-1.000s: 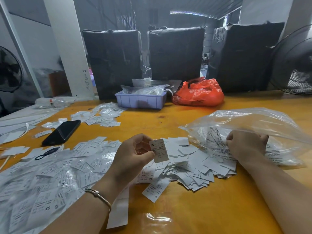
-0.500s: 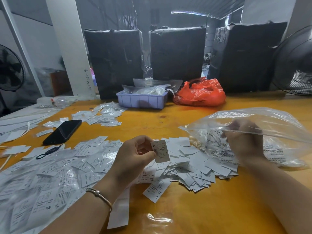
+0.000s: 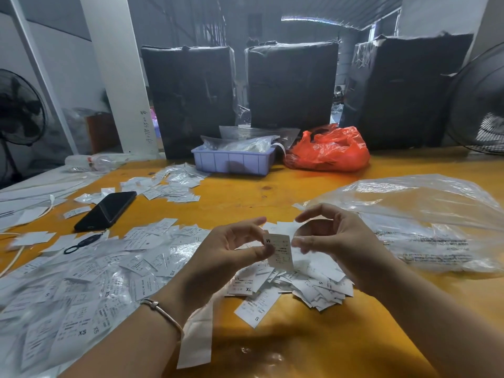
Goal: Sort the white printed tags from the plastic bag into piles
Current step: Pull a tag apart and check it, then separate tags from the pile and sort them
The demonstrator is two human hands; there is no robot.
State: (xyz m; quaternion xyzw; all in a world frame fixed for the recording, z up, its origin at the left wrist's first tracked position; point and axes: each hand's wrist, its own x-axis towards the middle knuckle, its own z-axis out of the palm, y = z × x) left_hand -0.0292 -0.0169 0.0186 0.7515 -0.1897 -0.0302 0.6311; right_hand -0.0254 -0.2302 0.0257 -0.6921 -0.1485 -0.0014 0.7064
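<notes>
1. Tag [image 3: 279, 251]: small white rectangle printed "M", which I see pinched by my left hand [image 3: 231, 257] above the desk [image 3: 300, 336].
2. Right hand [image 3: 335, 241] curls beside it; whether it touches, I cannot tell.
3. Crinkled clear plastic bag [image 3: 425, 214] lies right.

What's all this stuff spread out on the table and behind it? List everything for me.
held tag: one, white, marked M, between both hands
loose tags: a heap, white, under the hands
spread tags: many, white, left side of the table
far tags: small pile, white, beyond the phone
plastic bag: one, clear, right
phone: one, black, left
tray: one, lilac, far middle, holding clear bags
red bag: one, beside the tray
wrapped boxes: three, black, behind the table
fans: two, black, far left and far right
table: one, orange
left hand: pinches the held tag; bracelet at the wrist
right hand: fingertips at the tag's edge
</notes>
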